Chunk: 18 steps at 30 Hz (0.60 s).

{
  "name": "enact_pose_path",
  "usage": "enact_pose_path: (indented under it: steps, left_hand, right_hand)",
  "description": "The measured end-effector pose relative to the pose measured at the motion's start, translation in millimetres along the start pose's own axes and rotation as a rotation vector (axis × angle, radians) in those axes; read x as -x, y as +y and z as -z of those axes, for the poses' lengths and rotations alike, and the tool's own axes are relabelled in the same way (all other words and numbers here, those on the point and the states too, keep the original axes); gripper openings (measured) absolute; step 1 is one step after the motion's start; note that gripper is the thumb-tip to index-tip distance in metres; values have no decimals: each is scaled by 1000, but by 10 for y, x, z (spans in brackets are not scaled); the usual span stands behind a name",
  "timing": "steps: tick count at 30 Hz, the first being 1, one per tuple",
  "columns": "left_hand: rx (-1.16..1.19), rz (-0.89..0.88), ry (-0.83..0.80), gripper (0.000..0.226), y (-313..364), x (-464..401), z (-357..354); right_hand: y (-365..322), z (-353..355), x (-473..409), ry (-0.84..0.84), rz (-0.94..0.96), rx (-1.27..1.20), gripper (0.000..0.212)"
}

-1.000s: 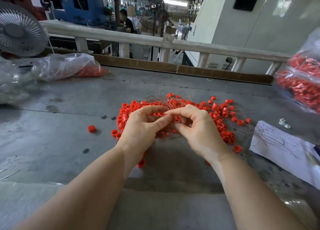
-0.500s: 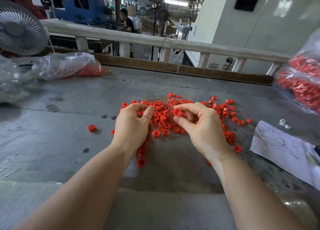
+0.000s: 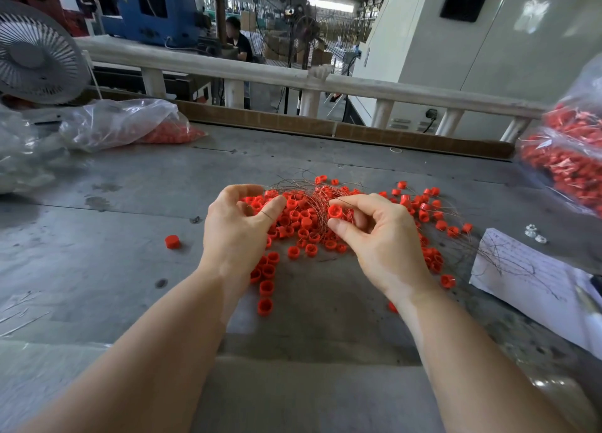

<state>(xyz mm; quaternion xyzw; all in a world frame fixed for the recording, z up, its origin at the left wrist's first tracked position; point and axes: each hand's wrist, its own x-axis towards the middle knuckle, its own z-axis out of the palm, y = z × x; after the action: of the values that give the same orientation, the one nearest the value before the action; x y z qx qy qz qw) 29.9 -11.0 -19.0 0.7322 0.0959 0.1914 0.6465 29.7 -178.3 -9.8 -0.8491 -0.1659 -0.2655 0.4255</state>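
A pile of small red plastic caps (image 3: 303,224) lies spread on the grey worktable (image 3: 97,270), tangled with thin brown wires (image 3: 309,188). My right hand (image 3: 381,240) hovers over the pile and pinches one red cap (image 3: 335,210) between thumb and index finger. My left hand (image 3: 237,230) is just left of it with curled fingers, and a thin wire (image 3: 266,214) runs across its thumb and into the closed fingers. The two hands are a small gap apart.
A stray red cap (image 3: 172,241) lies left of the pile. Clear bags of red caps sit at back left (image 3: 130,123) and at the right edge (image 3: 566,159). There is a paper sheet (image 3: 527,270) with wires, metal nuts (image 3: 534,232), a fan (image 3: 35,51), and a white rail (image 3: 260,71) behind.
My hands, joined fingertip to fingertip a second ago, have parted. The left hand drew left with the wire and the right hand now holds a single cap.
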Motion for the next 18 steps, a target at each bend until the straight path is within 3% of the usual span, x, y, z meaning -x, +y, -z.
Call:
enact_pose_path:
  steps: [7, 11, 18]
  left_hand:
    - [-78, -3, -122, 39, 17, 31, -27]
    - [67, 36, -183, 25, 26, 43, -20]
    - [271, 53, -146, 8, 53, 44, -5]
  right_hand:
    - [-12, 5, 11, -4, 0, 16, 23]
    - [-13, 6, 8, 0, -1, 16, 23]
    - [-6, 3, 9, 7, 7, 33, 22]
